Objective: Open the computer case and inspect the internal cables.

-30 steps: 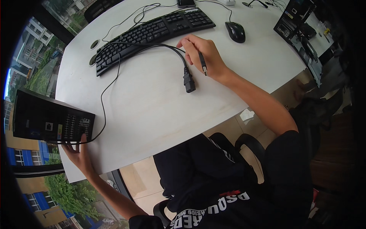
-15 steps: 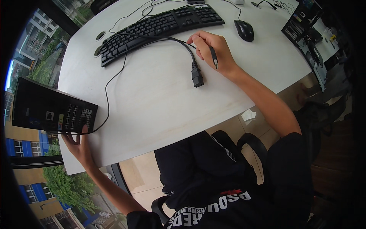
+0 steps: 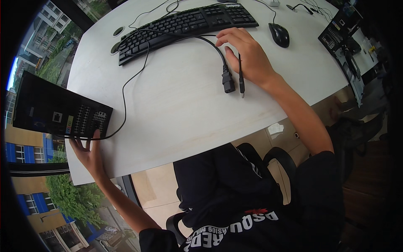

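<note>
We do best to steady the computer tower (image 3: 46,101) at the table (image 3: 168,122)'s left with our left hand (image 3: 89,156), whose grip we cannot tell, and mind the USB plug (image 3: 242,86) beside the power connector (image 3: 228,82), near our right hand (image 3: 250,58), whose fingers stand apart.

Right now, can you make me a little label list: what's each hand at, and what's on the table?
Left hand: touching the lower edge of a black, boxy computer tower
Right hand: beside a slim black plug with a metal tip; grip unclear
Beside that plug: chunky black cord plug
Farther back: long black keyboard, shiny black oval mouse
Table: white top
</note>
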`<action>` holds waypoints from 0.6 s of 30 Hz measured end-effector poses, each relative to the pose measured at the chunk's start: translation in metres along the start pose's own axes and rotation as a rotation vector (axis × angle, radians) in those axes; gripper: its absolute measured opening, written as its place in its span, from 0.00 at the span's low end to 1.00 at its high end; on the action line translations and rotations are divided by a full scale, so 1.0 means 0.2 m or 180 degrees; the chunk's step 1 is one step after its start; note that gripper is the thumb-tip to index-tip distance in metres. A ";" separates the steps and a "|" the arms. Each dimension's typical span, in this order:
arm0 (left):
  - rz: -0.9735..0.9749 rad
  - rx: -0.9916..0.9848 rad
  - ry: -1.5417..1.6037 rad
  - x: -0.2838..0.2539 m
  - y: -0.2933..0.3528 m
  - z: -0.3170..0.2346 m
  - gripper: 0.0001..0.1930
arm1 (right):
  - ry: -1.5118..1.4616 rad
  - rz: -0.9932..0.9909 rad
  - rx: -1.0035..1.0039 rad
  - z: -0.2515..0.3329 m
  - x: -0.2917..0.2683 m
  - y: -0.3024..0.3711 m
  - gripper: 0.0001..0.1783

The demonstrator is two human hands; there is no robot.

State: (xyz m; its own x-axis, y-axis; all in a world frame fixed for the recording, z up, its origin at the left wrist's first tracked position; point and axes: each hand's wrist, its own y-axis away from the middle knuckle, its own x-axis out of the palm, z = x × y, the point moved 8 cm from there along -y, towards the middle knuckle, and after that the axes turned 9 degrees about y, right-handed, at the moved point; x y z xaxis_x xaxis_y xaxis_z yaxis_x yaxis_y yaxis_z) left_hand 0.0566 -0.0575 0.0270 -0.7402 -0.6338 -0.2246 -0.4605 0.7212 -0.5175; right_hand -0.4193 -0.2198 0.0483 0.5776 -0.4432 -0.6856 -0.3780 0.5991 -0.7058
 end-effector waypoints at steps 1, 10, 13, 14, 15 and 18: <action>0.0008 -0.0013 -0.0016 0.00 0.00 0.00 0.48 | 0.0043 0.0025 -0.0052 0.01 0.01 0.00 0.13; -0.0011 -0.0010 -0.0004 -0.01 0.00 0.01 0.49 | 0.0478 0.0240 -0.0067 0.00 0.04 0.01 0.20; -0.0043 0.0056 0.0022 -0.02 0.00 0.02 0.48 | 0.0593 0.0307 -0.0005 -0.03 0.06 0.02 0.21; -0.0044 0.0054 0.0021 -0.02 0.00 0.02 0.48 | 0.0591 0.0309 -0.0006 -0.03 0.06 0.02 0.21; -0.0045 0.0064 0.0024 -0.01 0.00 0.01 0.48 | 0.0617 0.0323 0.0014 -0.04 0.06 0.02 0.22; -0.0036 0.0037 0.0034 -0.01 0.01 0.00 0.48 | 0.0638 0.0340 0.0022 -0.05 0.06 0.02 0.22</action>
State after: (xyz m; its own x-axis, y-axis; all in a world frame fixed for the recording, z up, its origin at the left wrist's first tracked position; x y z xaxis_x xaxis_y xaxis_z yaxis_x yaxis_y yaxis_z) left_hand 0.0575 -0.0555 0.0269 -0.7402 -0.6388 -0.2097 -0.4632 0.7106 -0.5295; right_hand -0.4213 -0.2283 0.0354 0.3789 -0.5002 -0.7786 -0.4242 0.6539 -0.6265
